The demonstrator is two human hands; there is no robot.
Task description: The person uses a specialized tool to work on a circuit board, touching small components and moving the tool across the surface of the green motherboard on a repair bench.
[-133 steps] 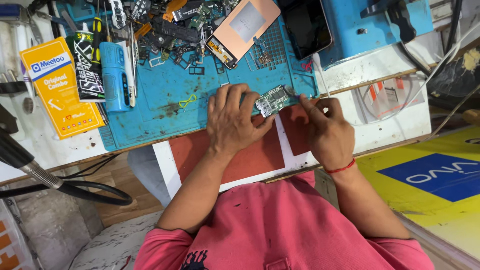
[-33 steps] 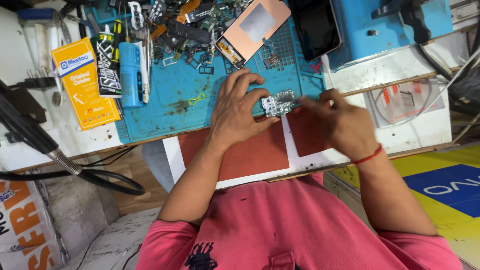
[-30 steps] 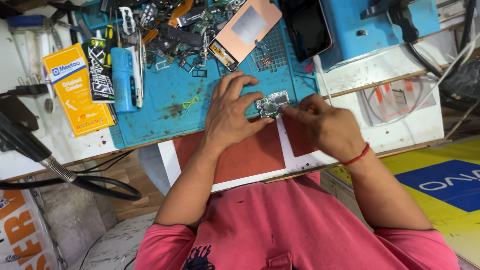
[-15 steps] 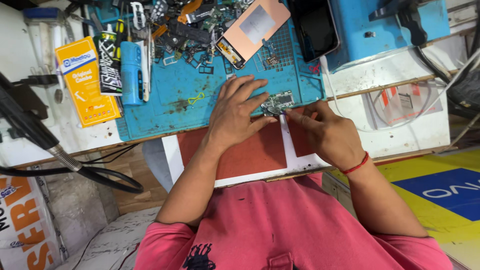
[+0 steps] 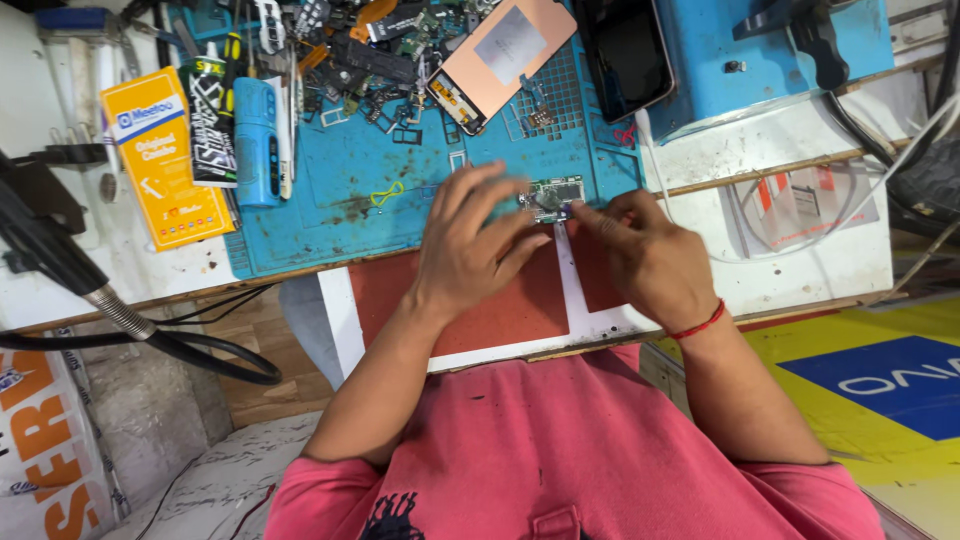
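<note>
A blue work mat (image 5: 330, 215) is spread on the counter (image 5: 800, 250) just beyond the hands. A yellow box (image 5: 165, 155) is laid far to the left of the hands, with a black tube (image 5: 212, 120) and a blue tool (image 5: 255, 140) placed beside it. A phone back with a pinkish panel (image 5: 505, 55) is set above the hands, and a dark phone (image 5: 625, 55) is seen just right of it. A red pad (image 5: 480, 310) is placed under the hands.

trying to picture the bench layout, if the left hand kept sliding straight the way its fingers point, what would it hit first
The left hand points up and to the right, toward the back of the bench. Its fingers already touch the small circuit board. Beyond that, probably the peach-backed phone panel on the blue mat, though depth is unclear.
</note>
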